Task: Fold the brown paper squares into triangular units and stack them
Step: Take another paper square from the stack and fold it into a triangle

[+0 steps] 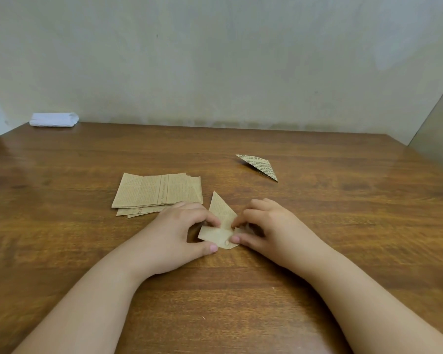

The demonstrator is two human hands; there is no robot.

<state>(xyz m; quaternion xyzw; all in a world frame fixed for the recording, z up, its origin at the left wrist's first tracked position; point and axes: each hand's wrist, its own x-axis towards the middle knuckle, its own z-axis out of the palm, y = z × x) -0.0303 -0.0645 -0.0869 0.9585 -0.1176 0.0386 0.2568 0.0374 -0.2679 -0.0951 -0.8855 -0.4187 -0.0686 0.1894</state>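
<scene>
Pinching a half-folded brown paper square [221,223] near the counter's [343,213] middle, left hand [179,226] and right hand [269,226] are curling their fingers [212,221] onto its creases; thin, light and easily creased, it is probably best held along the folded edges.

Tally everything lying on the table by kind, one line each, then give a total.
Stack of unfolded brown paper sheets: 1 (sheet count not readable)
Paper being folded, pinched by left hand and right hand: 1
Finished folded triangle: 1
White bundle: 1
Total: 4
</scene>
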